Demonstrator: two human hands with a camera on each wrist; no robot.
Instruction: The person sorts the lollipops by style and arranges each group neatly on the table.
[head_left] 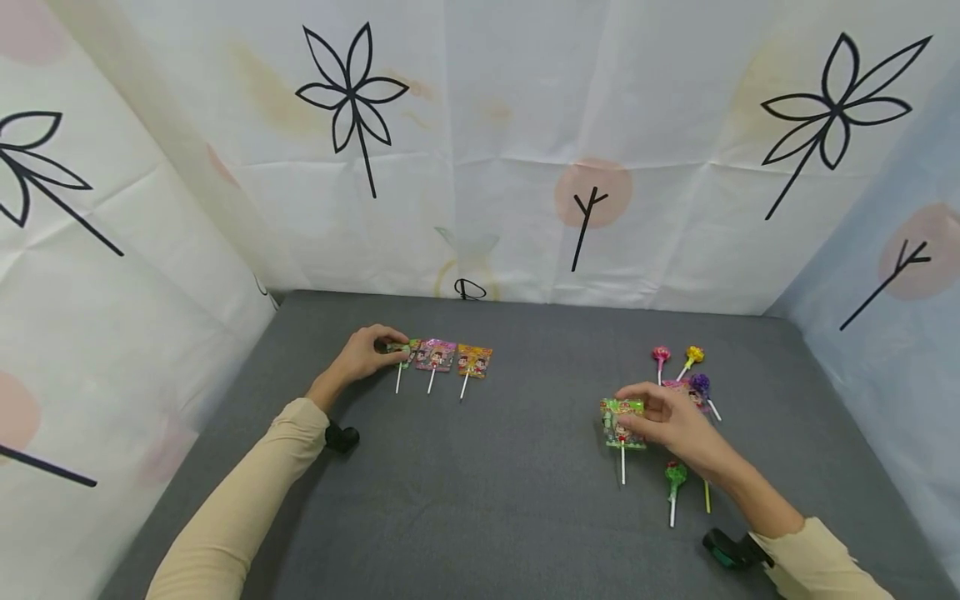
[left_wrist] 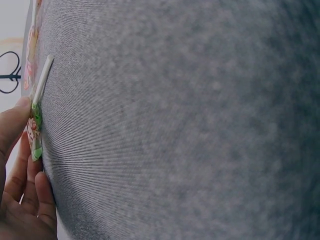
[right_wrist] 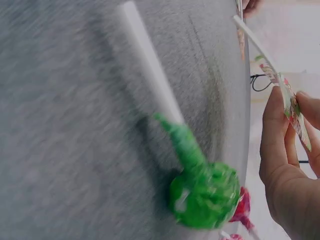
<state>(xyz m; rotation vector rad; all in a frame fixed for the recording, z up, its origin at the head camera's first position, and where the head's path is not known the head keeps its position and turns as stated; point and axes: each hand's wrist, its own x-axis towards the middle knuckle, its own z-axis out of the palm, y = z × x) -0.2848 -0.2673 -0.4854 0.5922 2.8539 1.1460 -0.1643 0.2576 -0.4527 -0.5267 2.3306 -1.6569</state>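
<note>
My left hand (head_left: 363, 355) pinches a flat lollipop in a green wrapper (left_wrist: 36, 131) between thumb and fingers, at the left end of a short row. Beside it in that row lie a pink-wrapped flat lollipop (head_left: 437, 355) and an orange-wrapped one (head_left: 474, 361), white sticks toward me. On the right, my right hand (head_left: 678, 427) holds another green-wrapped flat lollipop (head_left: 611, 418) by its wrapper, raised above the table in the right wrist view. Below that hand lies a round green lollipop (right_wrist: 205, 195).
Beyond my right hand lie round lollipops: a pink one (head_left: 661, 353), a yellow one (head_left: 695, 354) and a purple one (head_left: 700, 383). A pink flat wrapper (head_left: 677, 386) is partly hidden by the hand. Patterned white cloth (head_left: 510, 100) hangs behind the grey table (head_left: 480, 517).
</note>
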